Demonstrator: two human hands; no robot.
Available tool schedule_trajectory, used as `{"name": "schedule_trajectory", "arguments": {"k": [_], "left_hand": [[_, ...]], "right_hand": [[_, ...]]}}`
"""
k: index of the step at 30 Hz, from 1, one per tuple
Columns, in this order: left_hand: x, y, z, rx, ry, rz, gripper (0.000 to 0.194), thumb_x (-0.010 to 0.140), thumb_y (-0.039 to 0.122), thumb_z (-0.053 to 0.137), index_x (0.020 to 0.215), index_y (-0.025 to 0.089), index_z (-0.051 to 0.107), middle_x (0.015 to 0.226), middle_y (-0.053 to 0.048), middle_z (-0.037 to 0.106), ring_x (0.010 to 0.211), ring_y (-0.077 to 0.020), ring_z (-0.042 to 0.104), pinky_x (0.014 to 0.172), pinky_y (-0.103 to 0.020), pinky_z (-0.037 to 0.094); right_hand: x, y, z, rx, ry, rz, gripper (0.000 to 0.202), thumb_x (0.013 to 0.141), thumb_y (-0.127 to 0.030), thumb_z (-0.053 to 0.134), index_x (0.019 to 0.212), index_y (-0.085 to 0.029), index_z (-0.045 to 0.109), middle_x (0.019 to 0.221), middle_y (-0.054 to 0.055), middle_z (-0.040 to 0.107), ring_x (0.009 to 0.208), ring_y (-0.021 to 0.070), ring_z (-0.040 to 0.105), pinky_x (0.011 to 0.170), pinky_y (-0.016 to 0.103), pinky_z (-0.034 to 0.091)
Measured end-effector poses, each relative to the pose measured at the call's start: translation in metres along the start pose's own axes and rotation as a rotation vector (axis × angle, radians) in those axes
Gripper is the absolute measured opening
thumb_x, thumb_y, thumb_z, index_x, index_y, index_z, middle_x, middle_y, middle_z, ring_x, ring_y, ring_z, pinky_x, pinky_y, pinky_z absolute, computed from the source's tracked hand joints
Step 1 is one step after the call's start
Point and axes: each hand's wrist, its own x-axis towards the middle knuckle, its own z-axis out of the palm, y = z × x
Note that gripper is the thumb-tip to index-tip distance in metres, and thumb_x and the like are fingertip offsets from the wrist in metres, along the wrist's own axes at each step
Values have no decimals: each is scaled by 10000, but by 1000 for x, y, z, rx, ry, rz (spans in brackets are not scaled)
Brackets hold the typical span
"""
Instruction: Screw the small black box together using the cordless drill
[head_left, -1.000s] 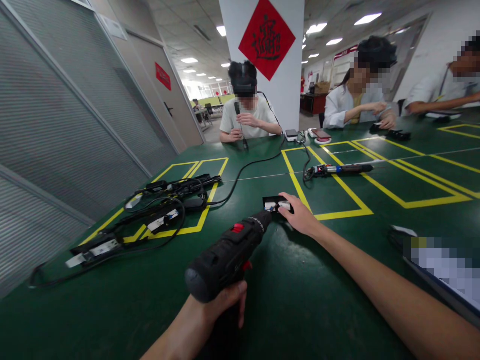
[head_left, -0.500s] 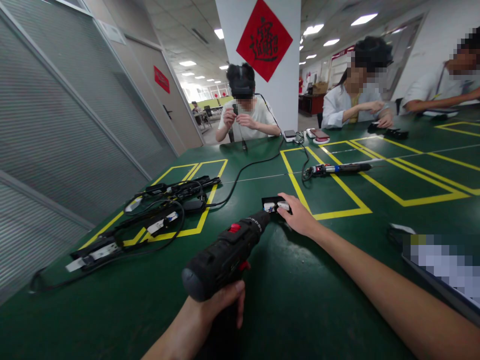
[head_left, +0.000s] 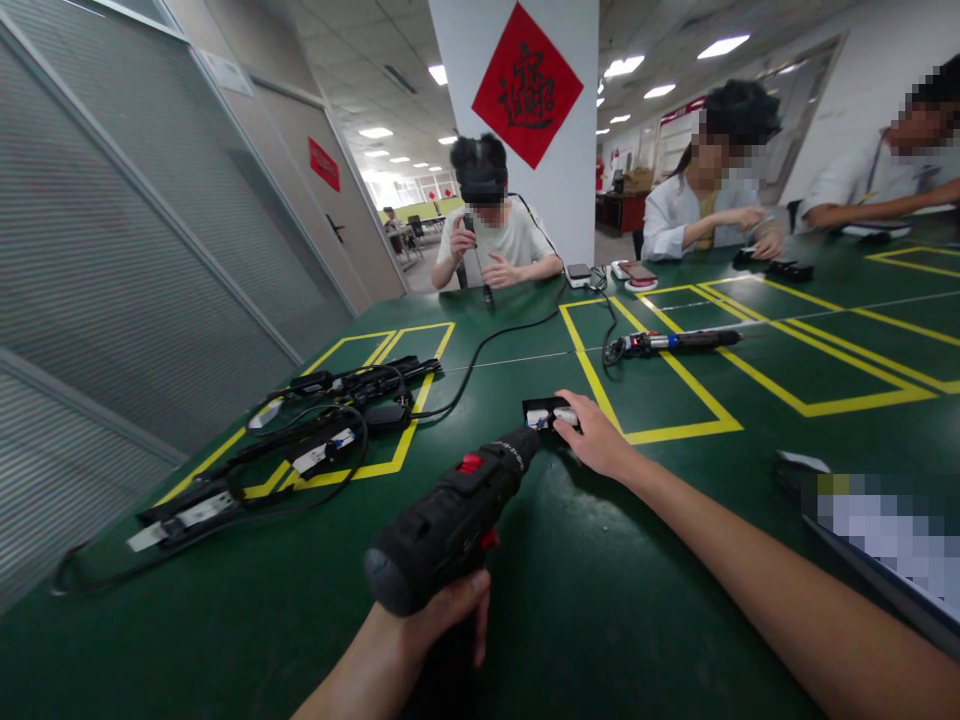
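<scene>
My left hand point(head_left: 427, 630) grips the handle of a black cordless drill point(head_left: 450, 520) with a red switch; its nose points at a small black housing with white parts point(head_left: 550, 412) on the green table point(head_left: 600, 600). My right hand point(head_left: 596, 435) rests on the right side of that housing and holds it down, my forearm stretching in from the lower right. The drill tip meets the housing at its left end; the bit itself is hidden.
A heap of black housings and cables point(head_left: 300, 440) lies at the left inside yellow floor-tape boxes. An electric screwdriver point(head_left: 675, 342) lies beyond, a cable running to it. A dark tray point(head_left: 862, 520) sits at the right. Three other people work across the table.
My hands and the drill stay almost still on the housing. The person opposite has lowered one hand to the table while holding a tool upright.
</scene>
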Motion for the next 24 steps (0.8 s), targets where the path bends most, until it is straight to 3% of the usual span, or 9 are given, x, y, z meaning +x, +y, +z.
{"name": "schedule_trajectory", "arguments": {"k": [8, 13, 18, 24], "left_hand": [[-1, 2, -1, -41, 9, 20, 313, 882, 367, 423, 772, 132, 598, 638, -36, 581, 577, -169, 525, 634, -342, 414], [-1, -3, -1, -36, -2, 37, 393, 879, 384, 425, 614, 132, 569, 625, -49, 570, 572, -166, 519, 612, -338, 416], [0, -6, 0, -45, 28, 31, 399, 870, 393, 440, 594, 133, 567, 627, -55, 572, 572, -168, 516, 586, -329, 411], [-1, 0, 1, -59, 26, 39, 285, 877, 365, 438, 1006, 142, 560, 637, -14, 580, 572, -168, 527, 630, -344, 414]], "right_hand": [[0, 0, 1, -15, 1, -2, 425, 861, -314, 455, 1270, -213, 399, 1172, 94, 513, 1076, 222, 481, 944, 385, 368], [0, 0, 1, -11, 4, -9, 431, 861, -324, 450, 1273, -210, 396, 1179, 95, 512, 1079, 219, 479, 944, 382, 368], [1, 1, 2, -21, 21, -24, 435, 857, -312, 454, 1271, -192, 400, 1183, 103, 514, 1087, 221, 474, 954, 384, 356], [0, 0, 1, -19, 10, -21, 433, 859, -321, 453, 1271, -201, 397, 1186, 99, 511, 1075, 222, 479, 947, 385, 366]]}}
